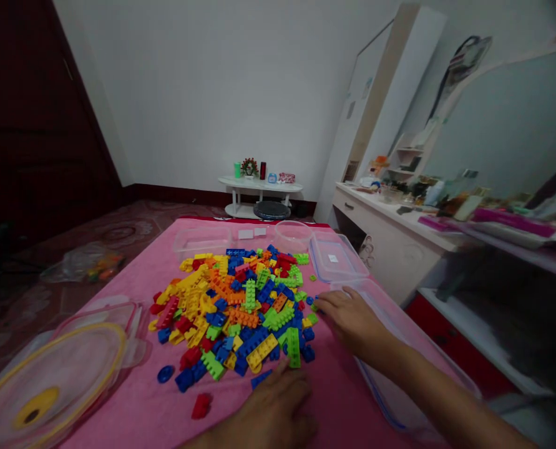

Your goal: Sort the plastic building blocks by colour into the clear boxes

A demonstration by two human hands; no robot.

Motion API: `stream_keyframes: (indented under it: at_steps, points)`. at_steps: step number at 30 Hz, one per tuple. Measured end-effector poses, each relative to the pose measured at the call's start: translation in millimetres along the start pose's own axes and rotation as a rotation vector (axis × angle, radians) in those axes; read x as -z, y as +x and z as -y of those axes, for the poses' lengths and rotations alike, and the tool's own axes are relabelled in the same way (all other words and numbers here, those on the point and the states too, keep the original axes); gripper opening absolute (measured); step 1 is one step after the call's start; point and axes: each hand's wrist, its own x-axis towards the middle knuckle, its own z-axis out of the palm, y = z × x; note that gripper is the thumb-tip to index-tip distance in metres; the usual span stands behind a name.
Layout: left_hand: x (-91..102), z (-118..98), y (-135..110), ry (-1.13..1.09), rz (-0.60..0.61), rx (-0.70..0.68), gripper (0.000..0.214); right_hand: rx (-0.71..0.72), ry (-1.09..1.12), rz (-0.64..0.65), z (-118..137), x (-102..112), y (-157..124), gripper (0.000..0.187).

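A large heap of building bricks [244, 305] in yellow, orange, blue, green and red lies spread on a pink-covered table [132, 368]. At its right edge is my right hand [347, 318], fingers stretched out and apart, the tips close to a small round blue piece [309, 300]. Whether they touch it I cannot tell. My left hand [278, 405] lies low at the near side, fingers loosely spread, beside a blue brick [261, 378] and below a long green brick [293, 348]. A single red brick [201, 406] and a blue round piece [165, 374] lie to its left.
Clear plastic containers stand behind the heap: a rectangular box [203, 238], a round tub [292, 234] and a blue-rimmed one [338, 257]. A larger blue-edged container [385, 399] sits under my right forearm. Clear lids [72, 380] lie at left. A dresser [390, 231] stands at right.
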Motion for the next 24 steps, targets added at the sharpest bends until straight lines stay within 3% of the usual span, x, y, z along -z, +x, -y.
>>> stream_keyframes:
  at_steps: [4, 8, 14, 16, 20, 24]
  points:
    - [-1.6, 11, -7, -0.067, -0.020, 0.115, 0.015, 0.013, -0.300, 0.182, 7, -19, 49, 0.033]
    - [4.2, 24, -18, -0.135, -0.028, 0.239, 0.024, -0.068, -0.354, 0.330, -3, -37, 70, 0.027]
    - [21.8, 29, -23, -0.228, -0.024, 0.205, 0.016, 0.066, -0.235, 0.268, -13, -36, 72, 0.027]
    - [20.5, 32, -25, -0.246, -0.043, 0.174, 0.015, 0.049, -0.139, 0.232, -15, -31, 72, 0.028]
    - [4.3, 39, -31, -0.243, -0.088, 0.061, 0.023, -0.159, 0.367, 0.028, -8, -21, 80, 0.037]
    - [-0.9, 42, -31, -0.227, -0.124, -0.063, 0.024, -0.528, 1.419, -0.178, 23, -9, 98, 0.039]
